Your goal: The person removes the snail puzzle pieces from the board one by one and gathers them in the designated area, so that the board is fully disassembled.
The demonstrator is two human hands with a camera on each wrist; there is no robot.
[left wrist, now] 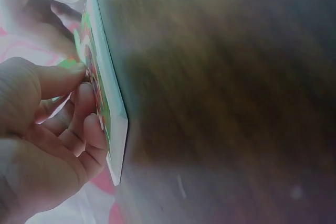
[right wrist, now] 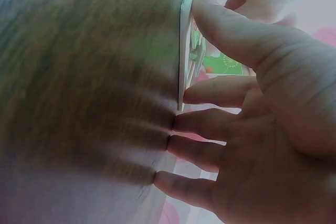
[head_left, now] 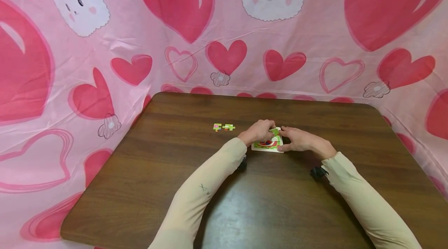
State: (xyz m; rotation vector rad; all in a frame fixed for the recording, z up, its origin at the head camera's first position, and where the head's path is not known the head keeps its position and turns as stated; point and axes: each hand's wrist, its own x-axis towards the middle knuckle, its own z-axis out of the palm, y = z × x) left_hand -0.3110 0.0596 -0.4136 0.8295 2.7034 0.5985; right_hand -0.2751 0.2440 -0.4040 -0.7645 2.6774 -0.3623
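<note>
A small jigsaw puzzle in a white-edged frame (head_left: 267,146) lies on the table, its picture green, red and white. Over its far part, my left hand (head_left: 260,130) pinches a green puzzle piece (right wrist: 224,65) between thumb and fingers. That piece stands tilted up from the picture in the right wrist view. The left hand's other fingers curl close over the picture (left wrist: 97,72). My right hand (head_left: 301,140) rests at the frame's right side, thumb on the near corner and index finger at the far one. Its remaining fingers are spread, tips on the tabletop.
Two loose puzzle pieces, one with pink (head_left: 217,126) and one mostly green (head_left: 229,127), lie side by side left of the frame. The brown wooden table (head_left: 157,171) has rounded corners. A pink heart-patterned cloth (head_left: 245,31) hangs behind and beside it.
</note>
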